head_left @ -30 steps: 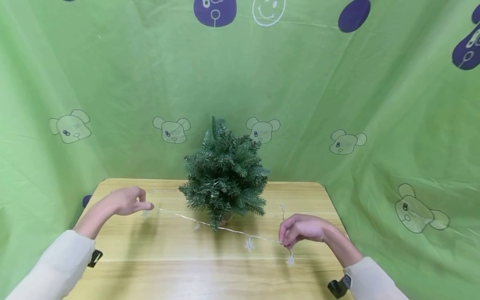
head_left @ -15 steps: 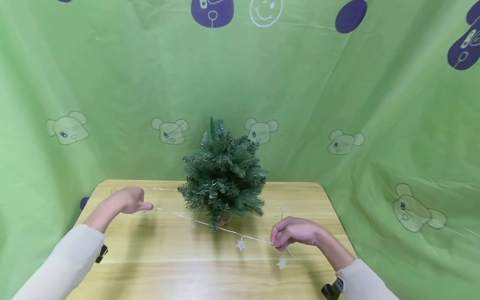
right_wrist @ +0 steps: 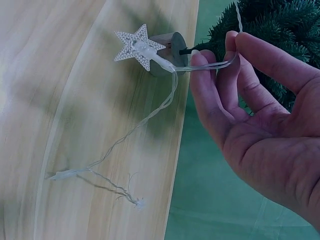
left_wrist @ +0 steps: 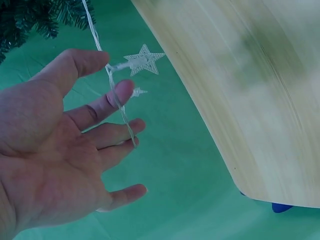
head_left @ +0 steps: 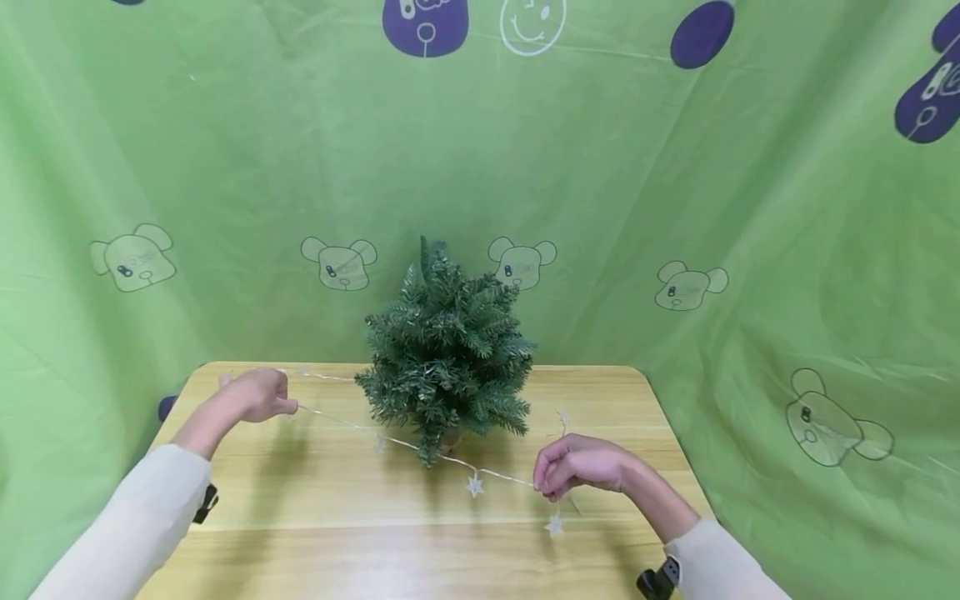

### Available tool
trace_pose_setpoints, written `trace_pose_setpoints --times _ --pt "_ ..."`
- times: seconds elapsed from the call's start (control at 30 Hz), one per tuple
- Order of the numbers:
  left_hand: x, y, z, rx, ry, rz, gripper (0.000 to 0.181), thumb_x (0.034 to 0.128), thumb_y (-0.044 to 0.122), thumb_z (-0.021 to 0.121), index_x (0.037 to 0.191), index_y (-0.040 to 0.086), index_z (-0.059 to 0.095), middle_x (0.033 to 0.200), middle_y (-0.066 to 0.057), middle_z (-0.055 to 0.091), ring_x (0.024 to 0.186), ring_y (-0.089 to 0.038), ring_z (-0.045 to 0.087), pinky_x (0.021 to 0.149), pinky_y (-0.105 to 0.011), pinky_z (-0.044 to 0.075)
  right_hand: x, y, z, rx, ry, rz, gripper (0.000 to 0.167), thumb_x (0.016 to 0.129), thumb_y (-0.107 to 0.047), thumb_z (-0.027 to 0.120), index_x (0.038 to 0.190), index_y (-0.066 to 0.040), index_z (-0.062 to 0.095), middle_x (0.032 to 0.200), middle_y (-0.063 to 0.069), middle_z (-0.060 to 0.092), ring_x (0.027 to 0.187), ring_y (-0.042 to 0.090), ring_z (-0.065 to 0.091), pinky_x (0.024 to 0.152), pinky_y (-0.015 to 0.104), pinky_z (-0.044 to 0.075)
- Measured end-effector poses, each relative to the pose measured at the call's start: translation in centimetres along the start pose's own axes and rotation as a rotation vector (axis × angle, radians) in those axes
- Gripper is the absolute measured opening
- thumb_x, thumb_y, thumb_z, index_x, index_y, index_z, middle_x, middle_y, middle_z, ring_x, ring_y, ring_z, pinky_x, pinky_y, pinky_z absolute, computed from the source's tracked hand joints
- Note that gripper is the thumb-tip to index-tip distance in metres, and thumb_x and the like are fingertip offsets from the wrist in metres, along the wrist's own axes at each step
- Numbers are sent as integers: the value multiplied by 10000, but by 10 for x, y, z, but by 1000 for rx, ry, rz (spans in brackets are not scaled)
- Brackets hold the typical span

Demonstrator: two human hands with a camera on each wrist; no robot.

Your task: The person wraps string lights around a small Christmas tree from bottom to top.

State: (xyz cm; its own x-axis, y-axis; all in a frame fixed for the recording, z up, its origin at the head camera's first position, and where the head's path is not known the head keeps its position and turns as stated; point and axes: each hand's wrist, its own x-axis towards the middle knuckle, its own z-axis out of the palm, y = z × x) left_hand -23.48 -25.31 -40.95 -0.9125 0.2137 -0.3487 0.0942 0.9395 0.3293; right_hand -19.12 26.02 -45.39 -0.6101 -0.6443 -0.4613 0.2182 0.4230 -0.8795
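A clear string of star lights (head_left: 345,423) stretches in front of a small artificial Christmas tree (head_left: 450,358). To the tree's left, my left hand (head_left: 258,396) holds one part of the string. In the left wrist view the wire runs by the thumb and across the spread fingers (left_wrist: 123,94), near a star (left_wrist: 143,61). On the right, lower than the tree, my right hand (head_left: 577,467) pinches the string between thumb and fingertips. A star (head_left: 475,485) hangs between the hands; another star (head_left: 554,524) dangles below the right hand.
The tree stands on a wooden table (head_left: 360,550), its round base (right_wrist: 170,52) visible in the right wrist view. Another stretch of string (head_left: 326,377) runs behind the left hand toward the tree's back. The string's loose end (right_wrist: 139,202) trails at right. A green curtain (head_left: 225,125) surrounds the table.
My right hand has moved left toward the tree, bringing the hanging stars with it. The left hand has shifted slightly left and up. The tree stays put.
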Motion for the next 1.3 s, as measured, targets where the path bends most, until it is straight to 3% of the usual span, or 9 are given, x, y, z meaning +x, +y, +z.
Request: trace_pose_setpoints --times 0.13,0.3,0.57,0.67,0.8,0.9,1.1,1.3 --pt "1 -7 0 -47 33 32 145 893 229 675 898 90 637 955 -109 667 859 -296 590 966 -809 286 0 -1 1 12 1 5 217 862 -26 650 993 146 640 843 46 698 780 164 667 811 339 602" --pt "3 -12 0 -82 54 45 56 889 166 664 875 112 658 999 -125 672 806 -266 557 898 -737 341 0 -1 4 33 2 5 208 868 -17 649 999 144 641 847 49 700 784 167 669 822 355 605" --pt "12 -17 6 -116 137 36 48 863 161 685 882 117 695 1163 -235 684 934 -367 599 864 -627 374 0 -4 17 -1 -44 13 247 853 -30 682 1016 153 648 835 41 713 756 157 670 776 330 602" --pt "17 -18 12 -108 189 34 61 850 160 700 886 113 716 1199 -271 682 1025 -469 610 927 -708 350 -1 -6 19 -7 -66 24 249 846 -33 700 1020 140 656 825 31 719 751 151 675 778 336 605" --pt "24 -18 22 -114 238 14 45 827 136 701 858 104 708 1161 -277 698 1120 -561 581 1035 -840 186 -2 -10 20 -21 -67 20 238 846 -46 711 1012 119 669 825 30 723 755 154 679 802 372 613" --pt "28 -19 31 -126 227 6 33 815 104 676 843 93 691 1111 -250 714 1093 -547 591 1041 -855 140 -1 -11 18 -23 -51 23 237 844 -45 713 1007 121 669 827 36 722 751 155 676 798 372 614" --pt "34 -23 51 -159 132 -23 42 822 87 651 837 88 691 1049 -175 723 953 -380 620 1027 -844 183 -1 -10 14 -5 -31 36 264 846 -32 706 1027 153 652 835 37 719 756 149 674 790 343 611" --pt "38 -28 69 -215 65 -30 162 871 118 632 713 116 600 696 3 583 724 -212 547 1027 -875 174 0 -14 9 -26 -23 19 262 848 -31 689 1021 160 647 834 28 712 767 144 671 791 330 610"
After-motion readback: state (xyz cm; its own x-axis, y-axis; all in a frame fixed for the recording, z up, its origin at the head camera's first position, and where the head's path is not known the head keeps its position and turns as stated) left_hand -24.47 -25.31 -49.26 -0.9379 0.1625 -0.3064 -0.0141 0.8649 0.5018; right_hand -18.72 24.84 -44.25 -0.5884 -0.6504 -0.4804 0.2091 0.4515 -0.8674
